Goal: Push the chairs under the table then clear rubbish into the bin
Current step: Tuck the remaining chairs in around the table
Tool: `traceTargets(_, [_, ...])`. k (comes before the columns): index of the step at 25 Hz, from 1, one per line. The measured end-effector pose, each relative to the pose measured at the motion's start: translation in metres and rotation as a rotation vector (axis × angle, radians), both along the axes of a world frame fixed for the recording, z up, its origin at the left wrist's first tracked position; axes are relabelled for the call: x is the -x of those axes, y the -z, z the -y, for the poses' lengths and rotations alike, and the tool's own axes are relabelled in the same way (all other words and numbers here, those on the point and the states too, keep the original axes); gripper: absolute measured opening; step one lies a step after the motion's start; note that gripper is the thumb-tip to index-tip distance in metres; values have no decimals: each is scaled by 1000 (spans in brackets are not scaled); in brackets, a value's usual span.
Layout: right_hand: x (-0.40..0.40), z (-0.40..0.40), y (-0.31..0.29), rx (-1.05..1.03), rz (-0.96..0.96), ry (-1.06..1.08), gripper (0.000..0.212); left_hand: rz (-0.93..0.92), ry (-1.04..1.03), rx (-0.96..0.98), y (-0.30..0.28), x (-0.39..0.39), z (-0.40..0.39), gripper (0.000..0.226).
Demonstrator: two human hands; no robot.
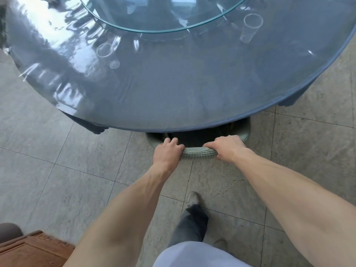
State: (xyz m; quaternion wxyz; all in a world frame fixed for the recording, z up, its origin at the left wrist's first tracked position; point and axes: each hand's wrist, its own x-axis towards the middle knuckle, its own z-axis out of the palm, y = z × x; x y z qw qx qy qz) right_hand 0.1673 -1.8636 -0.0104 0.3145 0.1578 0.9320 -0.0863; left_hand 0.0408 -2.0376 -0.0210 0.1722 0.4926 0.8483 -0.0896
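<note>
A grey-green woven chair [199,152] stands at the near edge of the round table [173,97], most of it hidden beneath the tabletop. Only its curved backrest shows. My left hand [168,151] grips the backrest's left part and my right hand [226,148] grips its right part, fingers curled over the top. Two clear plastic cups stand on the table: one [107,54] at the left and one [250,27] at the right. The table wears a blue cloth under a shiny clear cover.
A round glass turntable [119,26] sits in the table's middle. A brown wooden piece of furniture [32,249] is at the bottom left corner. Grey floor tiles [57,180] surround me, and my foot [193,198] steps forward behind the chair.
</note>
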Motion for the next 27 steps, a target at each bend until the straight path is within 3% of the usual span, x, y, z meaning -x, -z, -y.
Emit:
traceTargets(7, [24, -14, 6, -170, -24, 118, 45, 19, -84, -21, -1, 24, -30, 28])
traceTargets(13, [13, -20, -8, -76, -13, 158, 45, 112, -90, 51, -10, 28, -31, 33])
traceTargets(20, [6, -40, -66, 108, 55, 270, 43, 283, -86, 247, -56, 43, -66, 39])
traceTargets(27, [5, -120, -94, 45, -64, 427, 38, 294, -131, 182, -76, 73, -127, 50])
